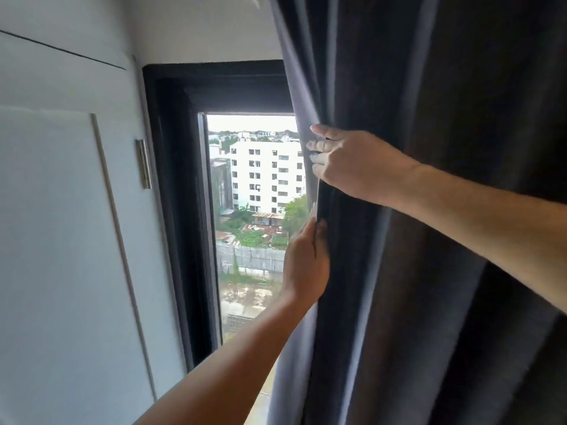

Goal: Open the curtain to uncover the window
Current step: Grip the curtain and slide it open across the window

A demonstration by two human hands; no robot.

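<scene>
A dark grey curtain [429,87] hangs in heavy folds over the right two thirds of the view. Left of its edge a narrow strip of the window [254,185] shows, set in a black frame, with white buildings and trees outside. My right hand [346,162] grips the curtain's left edge at about mid-height, fingers curled around the fabric. Lower down, my left hand [305,265] holds the same edge, with the thumb in front and the fingers tucked behind the fold.
A white panelled cabinet door [61,240] with a small metal handle [144,164] fills the left side, close against the black window frame [178,210]. White wall runs above the window.
</scene>
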